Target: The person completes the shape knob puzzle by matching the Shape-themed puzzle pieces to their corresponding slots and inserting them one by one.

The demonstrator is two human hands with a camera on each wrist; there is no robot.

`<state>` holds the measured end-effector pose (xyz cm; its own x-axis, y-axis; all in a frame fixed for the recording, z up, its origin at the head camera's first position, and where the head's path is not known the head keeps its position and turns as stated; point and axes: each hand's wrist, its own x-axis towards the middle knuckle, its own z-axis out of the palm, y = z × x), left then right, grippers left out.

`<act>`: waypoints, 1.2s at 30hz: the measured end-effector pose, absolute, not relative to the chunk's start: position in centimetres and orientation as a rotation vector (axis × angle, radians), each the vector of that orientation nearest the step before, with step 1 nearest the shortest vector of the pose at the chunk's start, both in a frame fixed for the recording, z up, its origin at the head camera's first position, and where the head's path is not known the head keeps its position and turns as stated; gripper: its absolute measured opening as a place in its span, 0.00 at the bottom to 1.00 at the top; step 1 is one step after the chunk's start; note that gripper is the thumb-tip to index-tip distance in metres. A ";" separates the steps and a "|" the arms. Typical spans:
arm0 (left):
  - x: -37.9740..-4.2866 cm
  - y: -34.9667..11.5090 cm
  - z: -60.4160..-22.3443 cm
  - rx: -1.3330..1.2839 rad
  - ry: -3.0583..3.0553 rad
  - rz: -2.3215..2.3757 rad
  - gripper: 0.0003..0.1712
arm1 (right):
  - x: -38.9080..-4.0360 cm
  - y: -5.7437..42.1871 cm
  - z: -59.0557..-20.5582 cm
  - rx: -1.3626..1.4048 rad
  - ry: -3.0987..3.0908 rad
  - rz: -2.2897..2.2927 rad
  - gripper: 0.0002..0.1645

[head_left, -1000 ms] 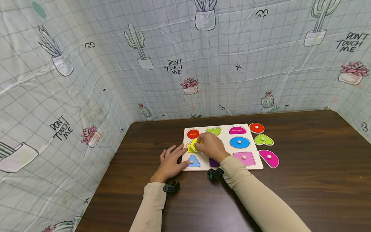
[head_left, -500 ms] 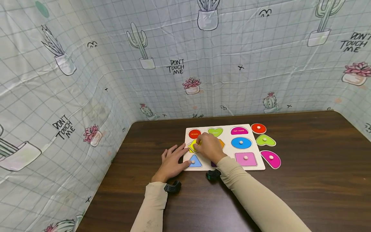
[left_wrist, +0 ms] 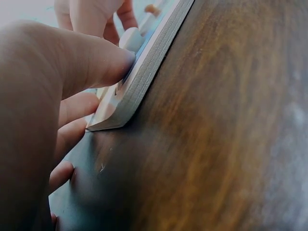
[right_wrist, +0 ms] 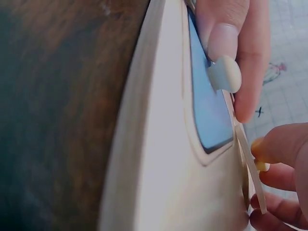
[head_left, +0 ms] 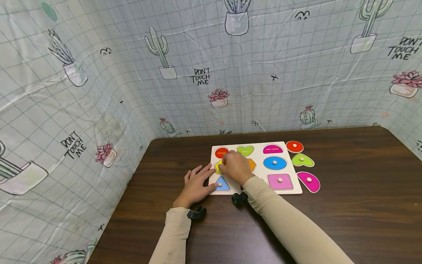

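My right hand (head_left: 236, 168) pinches a yellow puzzle piece (head_left: 217, 167) by its small knob, over the yellow slot at the left of the white shape board (head_left: 259, 173). In the right wrist view the piece (right_wrist: 251, 166) stands tilted against the board, apart from lying flat. Its exact outline is hidden by the fingers. My left hand (head_left: 195, 186) rests with spread fingers at the board's left edge. Its thumb presses on the blue triangle piece (right_wrist: 209, 110), beside that piece's knob (right_wrist: 226, 74).
A blue oval (head_left: 275, 163) and a pink rectangle (head_left: 280, 182) sit in the board. Red circle (head_left: 294, 147), green heart (head_left: 302, 160) and magenta half-round (head_left: 308, 182) pieces lie on the brown table (head_left: 356, 190), right of it. A patterned cloth (head_left: 257, 91) hangs behind.
My right hand has shifted slightly left with the yellow piece, which has moved and turned over its slot. An orange shape now shows beside that hand. The left hand stays on the board.
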<state>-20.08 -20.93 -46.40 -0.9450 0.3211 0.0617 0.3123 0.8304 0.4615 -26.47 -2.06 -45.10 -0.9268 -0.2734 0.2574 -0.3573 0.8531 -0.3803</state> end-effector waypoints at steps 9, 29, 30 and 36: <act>-20.2 -20.8 -46.4 0.510 2.983 0.758 0.35 | -26.6 -2.5 -45.2 0.455 -2.849 0.591 0.11; -20.0 -20.8 -46.2 0.487 2.981 0.743 0.36 | -25.6 -2.6 -44.9 0.469 -2.862 0.708 0.07; -20.0 -20.8 -46.2 0.486 2.981 0.740 0.36 | -25.5 -2.5 -44.9 0.473 -2.855 0.711 0.07; -19.9 -20.8 -46.1 0.505 2.978 0.749 0.36 | -25.3 -2.4 -45.1 0.482 -2.834 0.725 0.08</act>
